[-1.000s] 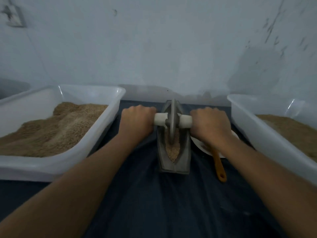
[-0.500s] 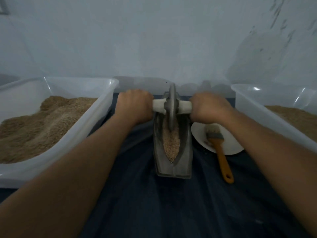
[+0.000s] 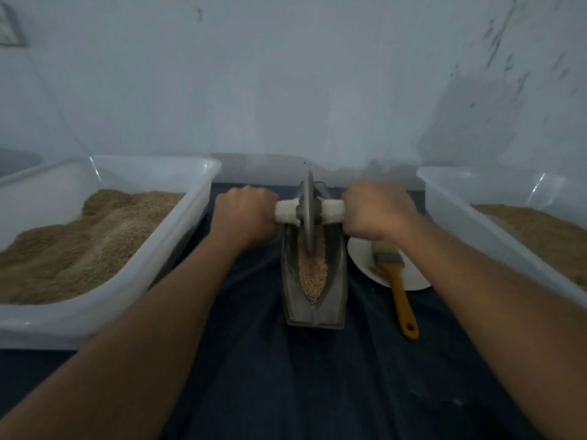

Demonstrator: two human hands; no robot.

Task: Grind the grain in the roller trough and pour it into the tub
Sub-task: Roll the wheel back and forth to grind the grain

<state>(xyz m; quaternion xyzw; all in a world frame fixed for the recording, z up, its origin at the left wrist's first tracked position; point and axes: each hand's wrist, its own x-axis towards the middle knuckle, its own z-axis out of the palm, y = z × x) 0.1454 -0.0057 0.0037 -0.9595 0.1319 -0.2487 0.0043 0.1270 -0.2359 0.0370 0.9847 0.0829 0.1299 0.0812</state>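
Currently left hand (image 3: 243, 215) and right hand (image 3: 376, 214) clamp the roller handle (image 3: 332, 211); tubs (image 3: 178, 236) flank the trough (image 3: 336, 281), brush (image 3: 397, 281) on plate (image 3: 360, 255) beside.

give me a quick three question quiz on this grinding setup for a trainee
1. True or false: both hands grip the white handle of the roller wheel.
2. Where does the brush lie? A) in the left tub B) bristles on the white plate, right of the trough C) inside the trough
3. Fill in: the grain in the trough shows on the ___ side of the wheel.

Key
1. True: left hand and right hand each hold one end.
2. B
3. near
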